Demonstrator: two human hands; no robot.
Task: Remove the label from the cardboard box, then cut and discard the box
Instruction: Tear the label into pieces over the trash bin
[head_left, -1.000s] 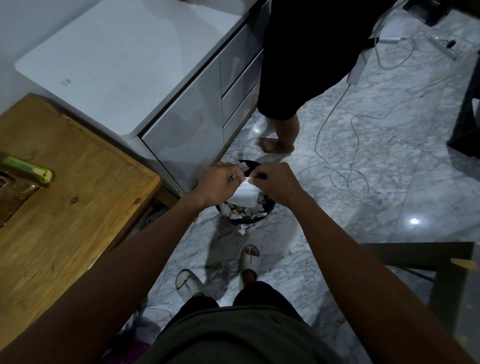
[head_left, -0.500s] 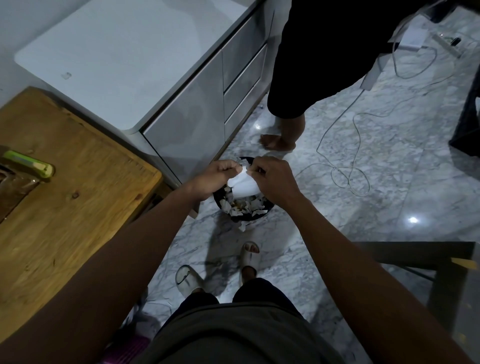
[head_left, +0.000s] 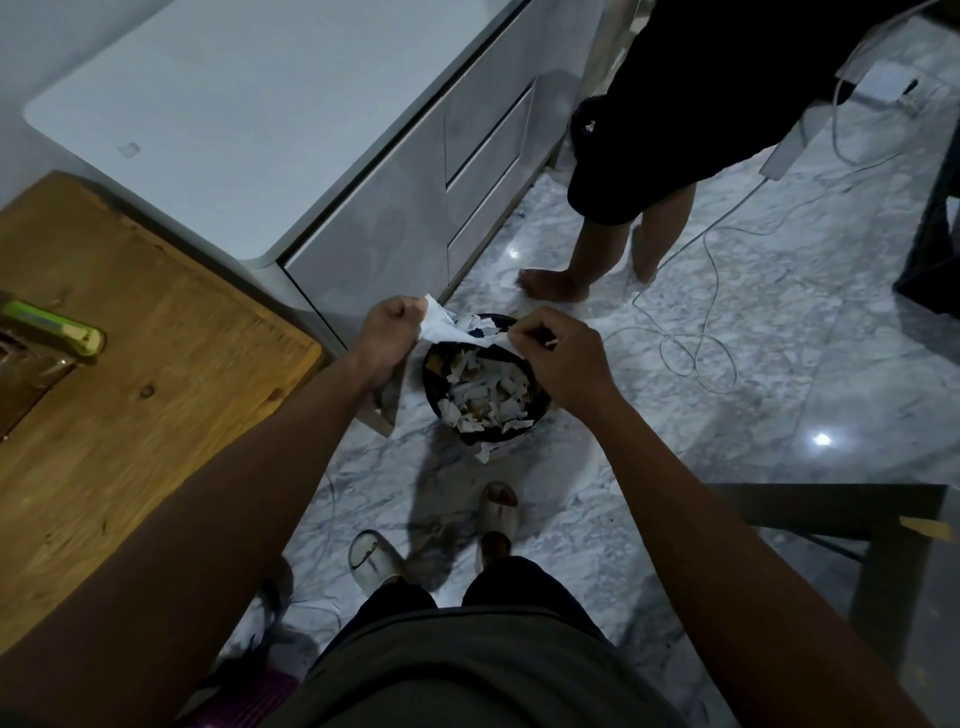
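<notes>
Both my hands hold a white paper label stretched over a black round bin on the marble floor. My left hand pinches the label's left end. My right hand pinches its right end. The paper is crumpled and partly torn between them. The bin holds several white and brown scraps. On the wooden table at the left lies a green box cutter beside a brown cardboard piece at the frame's edge.
A white cabinet with drawers stands behind the bin. Another person's bare legs stand just beyond it. White cables loop across the floor on the right. A dark glass table is at my right; my sandalled feet are below the bin.
My hands have pulled apart sideways, stretching and tearing the label that was bunched between them. The other person has stepped to the right.
</notes>
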